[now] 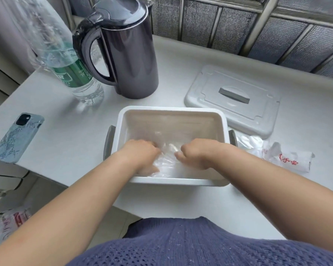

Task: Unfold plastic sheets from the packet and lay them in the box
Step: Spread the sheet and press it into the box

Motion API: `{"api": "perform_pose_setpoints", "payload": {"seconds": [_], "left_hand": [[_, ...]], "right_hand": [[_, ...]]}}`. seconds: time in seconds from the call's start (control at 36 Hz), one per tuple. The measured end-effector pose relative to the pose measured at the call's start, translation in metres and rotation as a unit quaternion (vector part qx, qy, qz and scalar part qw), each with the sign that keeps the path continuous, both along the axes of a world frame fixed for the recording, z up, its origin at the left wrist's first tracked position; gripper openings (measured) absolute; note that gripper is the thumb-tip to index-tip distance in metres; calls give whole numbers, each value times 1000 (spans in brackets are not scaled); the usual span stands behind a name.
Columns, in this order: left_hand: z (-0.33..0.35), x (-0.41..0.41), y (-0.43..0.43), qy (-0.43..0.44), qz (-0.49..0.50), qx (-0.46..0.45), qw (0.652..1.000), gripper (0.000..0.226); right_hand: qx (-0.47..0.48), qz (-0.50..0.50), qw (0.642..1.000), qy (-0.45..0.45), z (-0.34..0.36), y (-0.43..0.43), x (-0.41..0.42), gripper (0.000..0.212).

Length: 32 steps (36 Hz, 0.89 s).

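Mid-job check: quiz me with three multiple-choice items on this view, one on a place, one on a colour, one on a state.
1. Where is the lid?
A) on the box
B) flat on the table, behind and right of the box
C) held up off the table

2. The print on the packet is:
A) blue
B) red
C) green

3. The left hand and right hand are:
A) both down inside the box at the plastic sheet
B) both raised above the box
C) one in, one out

Answers: 1 B, the box stands open with the lid lying beside it. 2 B, red characters show on the white wrapper. 3 A, both wrists cross the near rim.
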<state>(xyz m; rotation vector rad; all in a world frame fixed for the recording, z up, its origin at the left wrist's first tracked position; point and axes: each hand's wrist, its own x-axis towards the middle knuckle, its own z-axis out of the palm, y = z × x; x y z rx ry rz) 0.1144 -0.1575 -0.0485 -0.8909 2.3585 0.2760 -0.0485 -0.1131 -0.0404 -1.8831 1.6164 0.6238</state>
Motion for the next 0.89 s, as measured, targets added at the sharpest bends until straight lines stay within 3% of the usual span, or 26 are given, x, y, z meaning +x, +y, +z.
{"api": "perform_pose_setpoints", "payload": {"seconds": [0.11,0.22,0.33,0.39,0.44,0.5,0.61,0.72,0.81,0.89], "left_hand": [[1,-2,0,8,28,16,999,54],[20,-1,2,78,96,28,992,50],[42,-3,9,128,141,-28,981,43],[50,-13,18,137,142,-79,977,38],[55,-28,29,165,138,-143,966,33],[57,-48,45,258,132,-190,938,31],[47,-97,79,467,74,-200,858,29],[30,-138,110,524,12,-144,840,20],[6,-162,135,481,3,-85,872,28],[-20,-177,152,305,61,-38,950,57]], "right_hand": [[-67,-22,997,29,-6,0,0,28],[-118,-33,992,9,3,6,-5,40],[-217,-47,974,-44,22,14,-12,48],[-298,-83,945,-102,31,24,-22,43],[-391,-135,892,-182,36,37,-36,35],[-435,-221,846,-215,35,52,-59,26],[-387,-323,848,-162,16,82,-108,26],[-308,-351,873,-141,-4,112,-137,33],[-243,-360,889,-146,-18,132,-153,38],[-196,-349,901,-167,-26,145,-158,46]]}}
